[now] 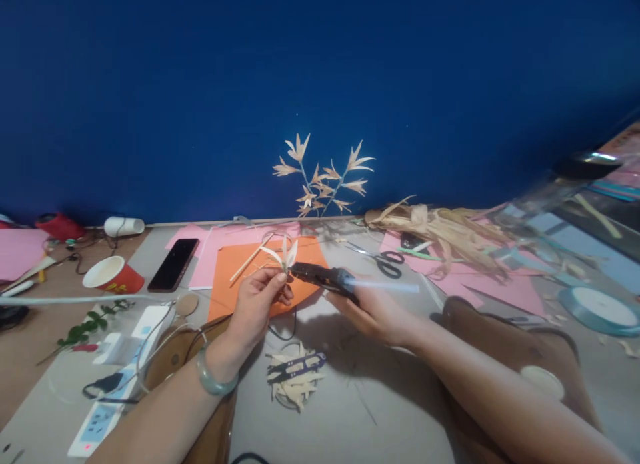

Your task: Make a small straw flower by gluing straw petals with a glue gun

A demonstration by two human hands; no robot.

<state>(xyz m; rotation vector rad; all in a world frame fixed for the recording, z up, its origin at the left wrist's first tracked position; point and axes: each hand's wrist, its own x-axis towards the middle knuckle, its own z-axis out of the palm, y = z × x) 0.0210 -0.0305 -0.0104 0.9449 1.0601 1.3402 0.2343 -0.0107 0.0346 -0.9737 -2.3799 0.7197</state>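
Between thumb and fingertips, my left hand (261,299) pinches a small pale flower (284,256) of pointed petals, which look like dried husk. My right hand (373,311) is wrapped round a black hot glue gun (323,276), and a translucent glue stick (390,287) sticks out of its back. The gun's nozzle is at the flower's base; whether they touch I cannot tell. Under both hands lies an orange sheet (227,277). Nearer me, thread snips (300,367) rest on a pile of cut husk pieces (299,394).
Branches with similar flowers (320,177) stand at the blue wall. Scissors (387,261), husks (435,227) and a ribbon roll (600,311) lie to the right. At left are a phone (174,265), a red paper cup (125,277) and a power strip (97,421) with cords.
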